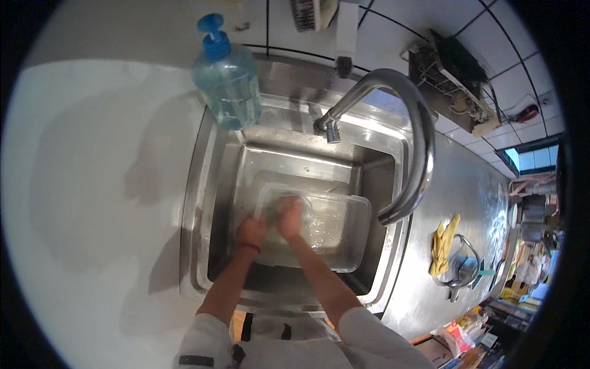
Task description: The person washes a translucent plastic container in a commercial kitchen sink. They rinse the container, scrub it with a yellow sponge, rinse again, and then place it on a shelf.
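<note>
A clear plastic container [355, 240] lies in the stainless steel sink [295, 157], with some water glinting inside it. My left hand [251, 232], with a red band at the wrist, grips the container's left rim. Inside the container, near that same end, is my right hand [289, 219]. Its fingertips point down and away from me, and a pale, blurred round shape shows beside them. Whether the right fingers hold anything cannot be made out.
A curved metal faucet [421, 138] arches over the sink's right side. Behind the left corner stands a blue pump bottle [228, 87]. Brushes [313, 14] hang on the tiled wall, near a wire rack [442, 78]. Yellow gloves [443, 246] lie on the right counter.
</note>
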The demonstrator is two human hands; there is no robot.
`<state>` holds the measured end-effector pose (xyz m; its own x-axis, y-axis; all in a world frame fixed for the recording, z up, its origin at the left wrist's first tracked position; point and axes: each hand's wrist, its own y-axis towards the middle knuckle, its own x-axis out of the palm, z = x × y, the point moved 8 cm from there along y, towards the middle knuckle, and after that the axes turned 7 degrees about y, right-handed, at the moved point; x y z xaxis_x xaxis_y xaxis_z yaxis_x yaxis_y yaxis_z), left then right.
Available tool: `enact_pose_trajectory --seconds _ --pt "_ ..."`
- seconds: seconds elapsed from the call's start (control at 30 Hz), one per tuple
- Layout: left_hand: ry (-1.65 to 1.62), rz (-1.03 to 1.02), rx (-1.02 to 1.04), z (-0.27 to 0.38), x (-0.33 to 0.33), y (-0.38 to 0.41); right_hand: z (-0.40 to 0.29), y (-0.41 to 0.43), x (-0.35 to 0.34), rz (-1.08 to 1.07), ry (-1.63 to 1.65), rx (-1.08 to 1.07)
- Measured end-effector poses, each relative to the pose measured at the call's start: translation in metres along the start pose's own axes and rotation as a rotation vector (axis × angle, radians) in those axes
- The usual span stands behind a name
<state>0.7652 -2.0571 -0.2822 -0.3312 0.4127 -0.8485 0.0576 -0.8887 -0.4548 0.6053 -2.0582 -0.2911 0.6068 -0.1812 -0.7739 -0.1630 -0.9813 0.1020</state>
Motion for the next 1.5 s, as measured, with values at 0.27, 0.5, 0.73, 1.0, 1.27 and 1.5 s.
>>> enact_pose_trajectory --seconds 0.27,0.5,0.73,1.0,1.27,1.5 --pt "-0.238 0.051 0.01 0.006 -0.026 -0.012 0.018 -0.013 -0.045 -0.453 -0.342 -0.262" --pt "-0.062 0.041 -0.052 0.015 -0.033 -0.014 0.053 -0.09 -0.11 -0.629 -0.355 -0.123" --pt "-0.087 0.209 0.178 0.017 -0.035 -0.013 -0.05 -0.062 -0.033 -0.686 -0.228 -0.556" --pt "-0.118 0.318 0.232 0.008 -0.037 -0.013 0.038 -0.031 -0.085 -0.435 -0.217 0.092" --pt "-0.412 0.461 0.51 0.035 -0.131 -0.062 0.087 -0.014 -0.196 -0.237 0.747 0.573" --pt "0.207 0.739 0.632 0.131 -0.279 -0.201 0.029 0.057 -0.289 -0.019 1.002 0.564"
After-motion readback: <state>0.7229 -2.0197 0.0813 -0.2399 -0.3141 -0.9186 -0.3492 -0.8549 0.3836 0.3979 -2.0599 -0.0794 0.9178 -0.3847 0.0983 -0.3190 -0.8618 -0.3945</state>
